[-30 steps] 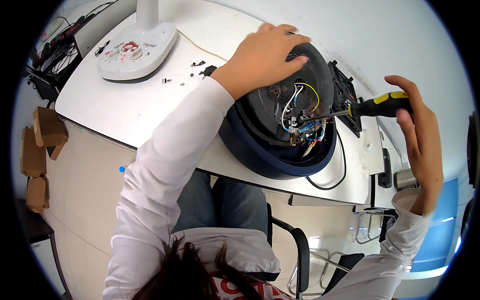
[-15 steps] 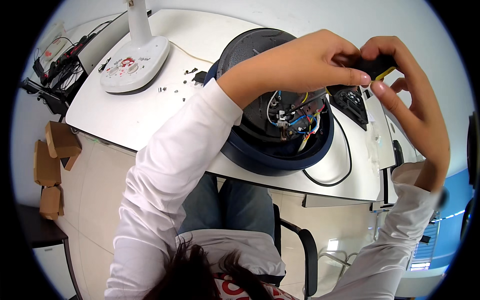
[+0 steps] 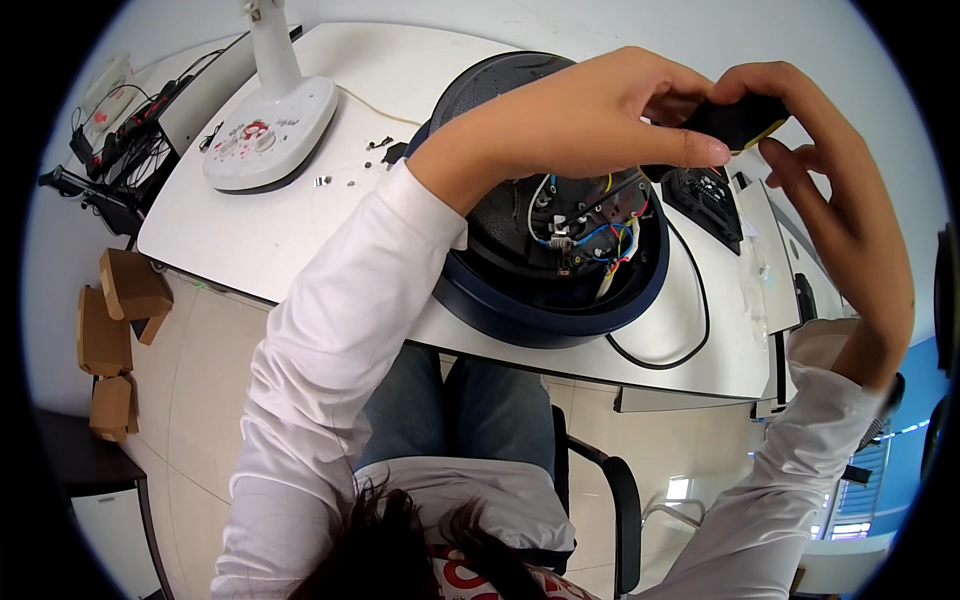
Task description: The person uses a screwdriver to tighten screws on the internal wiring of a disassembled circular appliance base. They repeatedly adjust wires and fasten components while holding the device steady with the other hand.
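Your legs in blue jeans (image 3: 420, 400) are nearest, with a curved black chair armrest (image 3: 622, 500) to their right. Past them is the white surface (image 3: 240, 230). Near its edge sits a dark blue, round, bowl-shaped shell (image 3: 548, 322), with a thin black cord (image 3: 706, 310) looping out on its right. In the shell is a round black plate (image 3: 500, 225), partly hidden by your left arm. Thin wires (image 3: 615, 232) in white, blue, yellow and red bunch up on the plate's right side.

A black and yellow screwdriver (image 3: 740, 122) slants over the plate, its thin metal rod pointing down at the wires. Your left hand (image 3: 625, 112) holds its handle, thumb on one side and fingers bent behind. Your right hand (image 3: 845, 190) has its fingers curved at the handle's back end, one touching it; you cannot tell how tightly they hold.

A black plastic frame (image 3: 705, 205) lies right of the shell. Farther left are little dark and silver parts (image 3: 380, 145), then a white plastic stand (image 3: 270, 135) with a red picture.
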Available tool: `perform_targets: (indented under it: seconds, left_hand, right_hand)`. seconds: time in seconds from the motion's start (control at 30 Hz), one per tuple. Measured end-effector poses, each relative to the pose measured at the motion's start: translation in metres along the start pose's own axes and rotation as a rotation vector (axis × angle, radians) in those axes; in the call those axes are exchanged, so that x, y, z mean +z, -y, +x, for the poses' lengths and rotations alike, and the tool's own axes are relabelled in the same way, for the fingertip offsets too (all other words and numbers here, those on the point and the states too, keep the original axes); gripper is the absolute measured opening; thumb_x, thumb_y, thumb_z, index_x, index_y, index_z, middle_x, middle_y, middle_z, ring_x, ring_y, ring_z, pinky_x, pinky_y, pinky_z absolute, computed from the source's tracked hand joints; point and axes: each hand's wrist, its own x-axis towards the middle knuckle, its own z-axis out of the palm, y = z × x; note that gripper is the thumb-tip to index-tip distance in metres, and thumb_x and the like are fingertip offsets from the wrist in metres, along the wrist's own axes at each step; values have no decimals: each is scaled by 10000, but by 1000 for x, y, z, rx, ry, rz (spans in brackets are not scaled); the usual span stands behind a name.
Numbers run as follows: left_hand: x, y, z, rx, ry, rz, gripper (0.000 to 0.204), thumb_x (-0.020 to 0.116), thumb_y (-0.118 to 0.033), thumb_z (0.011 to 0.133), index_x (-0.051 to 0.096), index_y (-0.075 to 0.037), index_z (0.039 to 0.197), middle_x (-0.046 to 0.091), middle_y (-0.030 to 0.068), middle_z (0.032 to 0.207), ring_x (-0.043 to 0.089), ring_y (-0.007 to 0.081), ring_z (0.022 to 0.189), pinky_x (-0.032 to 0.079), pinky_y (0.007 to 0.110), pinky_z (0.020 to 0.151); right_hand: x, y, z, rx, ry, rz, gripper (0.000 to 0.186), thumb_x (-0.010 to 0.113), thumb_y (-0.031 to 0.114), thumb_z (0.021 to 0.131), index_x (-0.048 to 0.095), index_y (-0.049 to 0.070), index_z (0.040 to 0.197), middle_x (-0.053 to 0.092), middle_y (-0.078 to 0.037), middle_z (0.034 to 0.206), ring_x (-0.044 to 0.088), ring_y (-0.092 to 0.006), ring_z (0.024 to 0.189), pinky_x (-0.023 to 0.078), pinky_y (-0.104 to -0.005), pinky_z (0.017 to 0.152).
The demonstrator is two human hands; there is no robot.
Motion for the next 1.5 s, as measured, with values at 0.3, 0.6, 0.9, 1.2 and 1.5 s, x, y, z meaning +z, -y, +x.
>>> perform_targets:
  seconds: [0.3,0.6,0.9,1.2,1.5]
  left_hand:
    - [17,1,5,51,-276,281,583,845,-249,638,597,71,1057,653,87,792,599,107,709,474,216,690]
    - [1,3,-6,-96,-27,-36,425,741,-191,786,587,31,1115,640,72,1014,610,133,946,457,273,899]
    - [10,4,0,-54,-34,140,389,735,-149,794,570,22,1102,633,55,1006,599,116,865,478,278,855]
    - [4,11,-12,-99,78,-112,345,653,-154,865,559,15,1152,642,91,1042,621,143,944,478,293,880]
    - [11,3,-8,-100,-4,166,349,705,-105,815,579,-1,1123,643,95,1030,617,143,942,476,290,884]
  right_hand:
    - [-1,12,15,342,119,-193,244,535,213,916,563,68,1111,619,-68,940,619,-143,814,433,-214,590]
    - [8,0,4,-209,-75,-11,216,577,148,869,579,65,1069,596,-43,1060,599,-136,929,438,-201,641]
    - [-5,14,4,255,135,-63,238,568,224,897,560,61,1070,605,-49,932,603,-110,785,391,-198,530]
    - [5,13,-7,-54,-23,21,250,545,210,896,565,47,1085,589,-75,991,593,-130,870,419,-217,626]
    - [-3,24,-3,290,100,-107,292,538,219,905,540,45,1139,601,-53,909,571,-96,728,350,-188,533]
